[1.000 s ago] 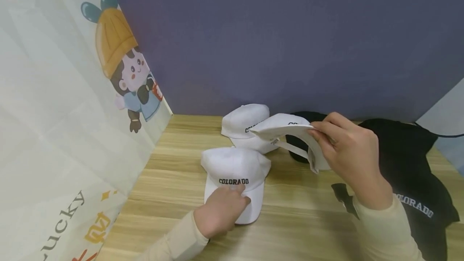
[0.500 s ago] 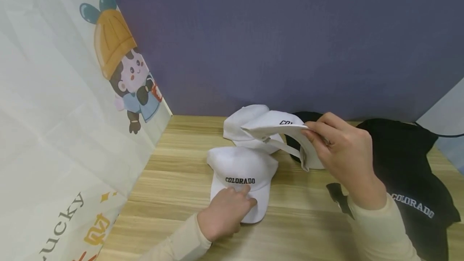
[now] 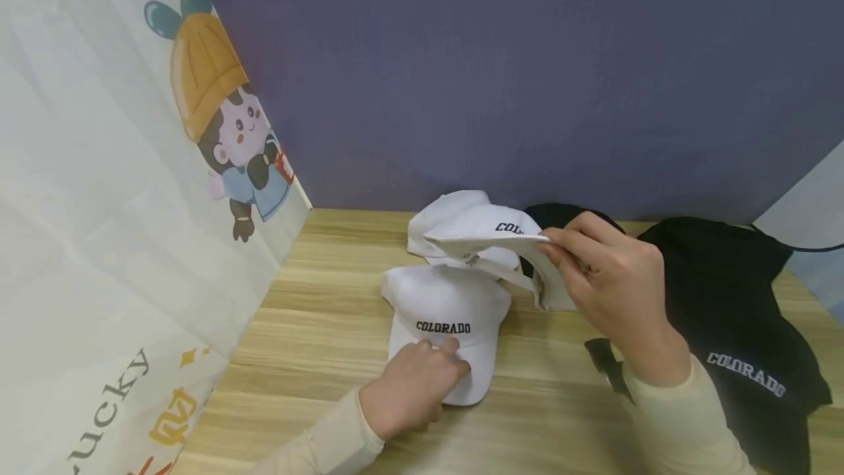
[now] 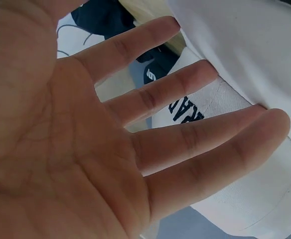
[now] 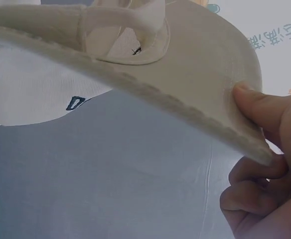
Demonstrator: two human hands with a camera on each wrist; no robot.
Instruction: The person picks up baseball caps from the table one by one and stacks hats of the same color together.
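A white baseball cap (image 3: 445,295) lettered COLORADO lies on the wooden table, its brim toward me. My left hand (image 3: 415,391) is over that brim; in the left wrist view its fingers (image 4: 185,144) are straight, with their tips at the white cloth. Thumb and fingers of my right hand (image 3: 613,284) pinch the brim of a second white cap (image 3: 475,229), which tilts with its underside and back strap showing. In the right wrist view the thumb presses on the brim's underside (image 5: 200,89). Behind this cap, another white cap (image 3: 442,215) is partly hidden.
Black caps lie at the right, the nearer one (image 3: 719,292) lettered COLORADO, another (image 3: 580,215) partly hidden behind my right hand. A black strap (image 3: 606,361) shows beside my right sleeve. A dark blue panel (image 3: 514,79) closes the table's back; a printed white sheet (image 3: 99,167) stands left.
My right hand has moved left with the pinched white cap, which now overlaps the rear one more. The front white cap has shifted a little right, along with my left hand.
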